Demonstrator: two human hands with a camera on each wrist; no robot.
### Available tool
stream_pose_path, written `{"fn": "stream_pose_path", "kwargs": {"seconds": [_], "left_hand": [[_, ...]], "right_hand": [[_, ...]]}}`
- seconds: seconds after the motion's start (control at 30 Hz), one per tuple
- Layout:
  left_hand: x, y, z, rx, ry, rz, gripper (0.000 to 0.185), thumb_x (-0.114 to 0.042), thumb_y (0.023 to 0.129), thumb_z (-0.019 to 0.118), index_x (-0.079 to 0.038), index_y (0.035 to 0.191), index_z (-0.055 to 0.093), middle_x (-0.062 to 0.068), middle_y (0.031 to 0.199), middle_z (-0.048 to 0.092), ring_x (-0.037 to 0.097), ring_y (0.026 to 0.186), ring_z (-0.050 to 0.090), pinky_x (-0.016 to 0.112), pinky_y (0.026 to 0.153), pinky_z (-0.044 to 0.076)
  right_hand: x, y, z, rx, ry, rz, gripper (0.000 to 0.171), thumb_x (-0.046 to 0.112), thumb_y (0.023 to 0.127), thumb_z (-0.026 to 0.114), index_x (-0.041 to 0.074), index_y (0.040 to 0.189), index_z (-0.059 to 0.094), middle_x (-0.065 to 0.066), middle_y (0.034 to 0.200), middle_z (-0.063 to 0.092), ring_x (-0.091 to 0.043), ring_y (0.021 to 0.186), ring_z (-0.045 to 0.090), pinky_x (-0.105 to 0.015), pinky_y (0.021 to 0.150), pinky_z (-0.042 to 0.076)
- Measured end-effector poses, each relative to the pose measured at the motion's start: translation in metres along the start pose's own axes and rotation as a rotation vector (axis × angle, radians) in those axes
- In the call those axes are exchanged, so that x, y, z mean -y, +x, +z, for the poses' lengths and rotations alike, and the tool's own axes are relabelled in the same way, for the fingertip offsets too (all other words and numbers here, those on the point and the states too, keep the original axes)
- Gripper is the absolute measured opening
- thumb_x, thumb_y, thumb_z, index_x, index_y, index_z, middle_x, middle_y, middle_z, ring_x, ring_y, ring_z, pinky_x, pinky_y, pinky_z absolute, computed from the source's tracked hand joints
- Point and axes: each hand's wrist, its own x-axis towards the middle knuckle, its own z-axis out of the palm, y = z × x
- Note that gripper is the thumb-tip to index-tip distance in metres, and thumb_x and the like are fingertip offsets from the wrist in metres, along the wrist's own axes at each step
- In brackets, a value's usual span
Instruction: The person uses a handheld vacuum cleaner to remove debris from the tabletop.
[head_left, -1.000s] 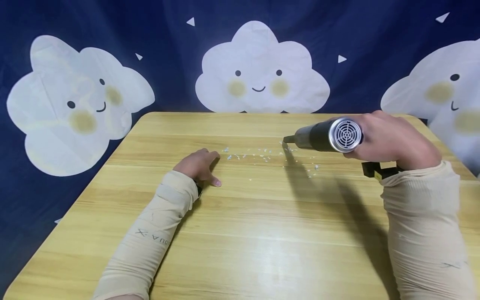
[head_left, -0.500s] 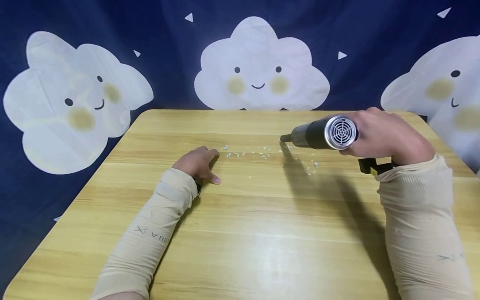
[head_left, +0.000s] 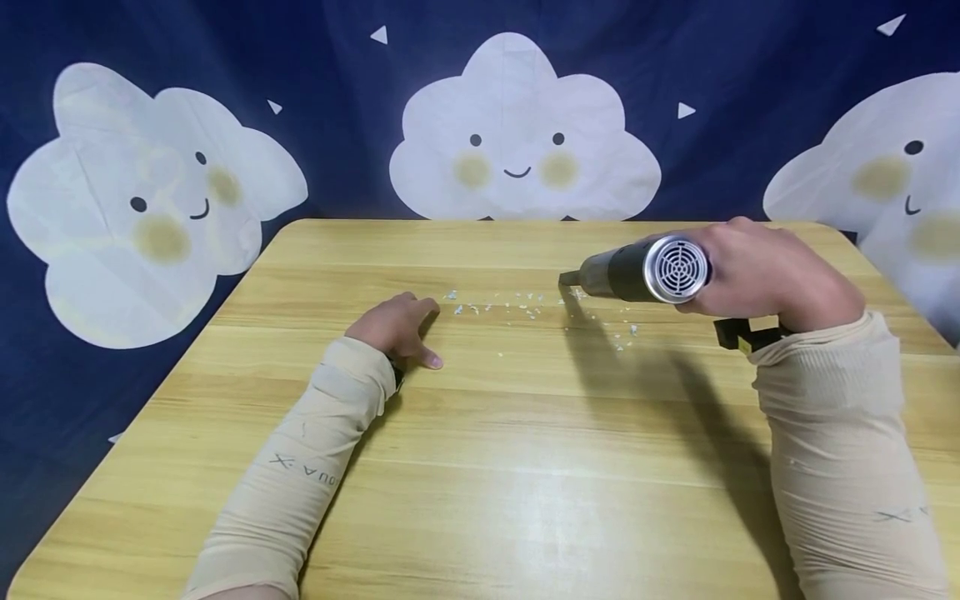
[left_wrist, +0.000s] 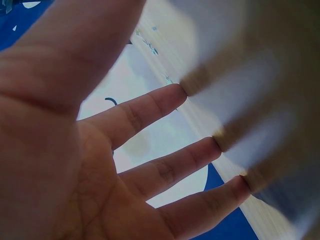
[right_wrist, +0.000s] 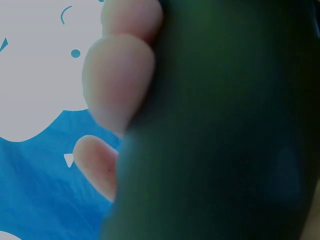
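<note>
My right hand (head_left: 776,275) grips a handheld vacuum cleaner (head_left: 633,271), dark-bodied with a silver round vent at its rear. Its narrow nozzle (head_left: 570,278) points left and down, close to small paper scraps (head_left: 531,312) strewn over the wooden table (head_left: 450,458). Whether the nozzle touches the tabletop I cannot tell. In the right wrist view, curled fingertips (right_wrist: 120,80) press against the vacuum's dark body (right_wrist: 215,125). On the table left of the scraps rests my left hand (head_left: 397,329). The left wrist view shows its fingers (left_wrist: 165,170) spread and straight, tips on the wood, holding nothing.
A dark blue curtain (head_left: 337,108) printed with white smiling clouds (head_left: 525,100) hangs behind the table's far edge. More scraps (head_left: 633,330) lie right of the main scatter. Beige sleeves (head_left: 300,467) cover both forearms.
The vacuum cleaner and my right hand have shifted slightly left. The whole view has tilted a little, raising the scene in the frame. My left hand stays in place on the table.
</note>
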Motion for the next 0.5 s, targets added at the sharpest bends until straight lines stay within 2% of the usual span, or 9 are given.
{"fn": "stream_pose_path", "kwargs": {"seconds": [0.27,0.5], "left_hand": [[-0.0021,-0.0015,-0.0014,-0.003,-0.002,-0.006,0.088,-0.038,0.069,0.087,-0.014,0.143,0.045,0.016,0.132,0.047,0.034,0.119,0.049,0.049,0.097,0.042],[-0.0006,-0.0020,0.0000,-0.011,-0.009,-0.003,0.087,-0.039,0.069,0.087,-0.014,0.142,0.046,0.016,0.130,0.048,0.033,0.117,0.050,0.049,0.096,0.043]], "right_hand": [[-0.0017,-0.0018,-0.0026,0.015,0.024,0.031,0.040,0.014,0.063,0.081,0.010,0.099,0.065,-0.001,0.073,0.061,-0.019,0.060,0.052,-0.038,0.052,0.042],[-0.0027,-0.0022,-0.0039,0.025,0.008,0.034,0.045,0.018,0.062,0.082,0.013,0.104,0.065,0.000,0.078,0.063,-0.020,0.066,0.056,-0.040,0.055,0.044]]}}
